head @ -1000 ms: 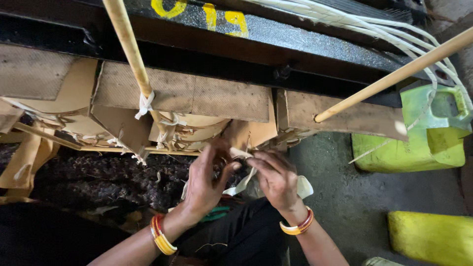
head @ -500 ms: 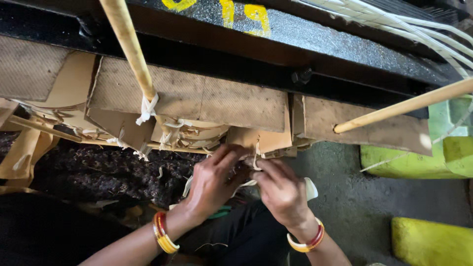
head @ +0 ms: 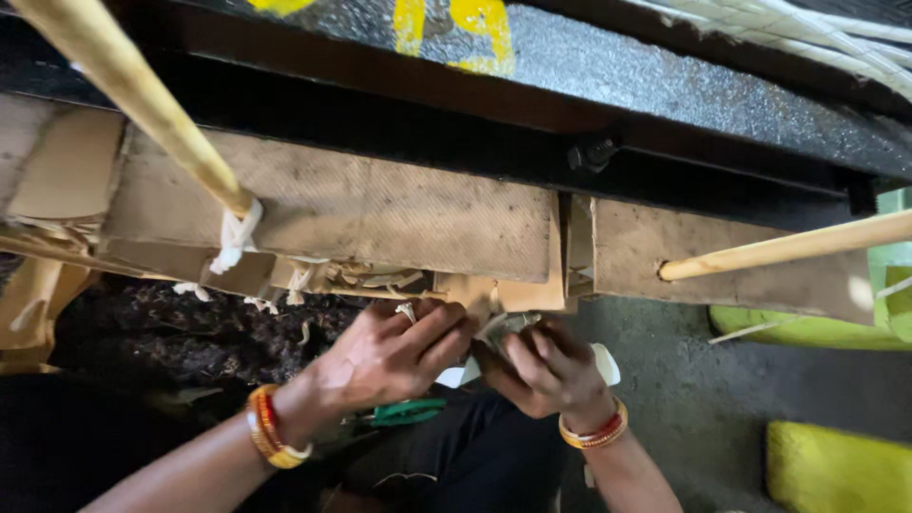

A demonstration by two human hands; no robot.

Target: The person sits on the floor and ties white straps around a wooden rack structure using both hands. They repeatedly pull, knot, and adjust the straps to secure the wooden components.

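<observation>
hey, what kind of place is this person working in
Probably a small handloom or craft workshop, though that is a guess. Worn cardboard panels hang from bamboo rods tied with cloth strips, white cords run overhead, and both hands work low over a rough concrete floor.

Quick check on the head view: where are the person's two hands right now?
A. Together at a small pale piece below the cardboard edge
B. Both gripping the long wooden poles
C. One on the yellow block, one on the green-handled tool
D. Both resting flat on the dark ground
A: the left hand and right hand meet fingertip to fingertip on a small pale piece just under the cardboard panels; the wooden poles are untouched.
</observation>
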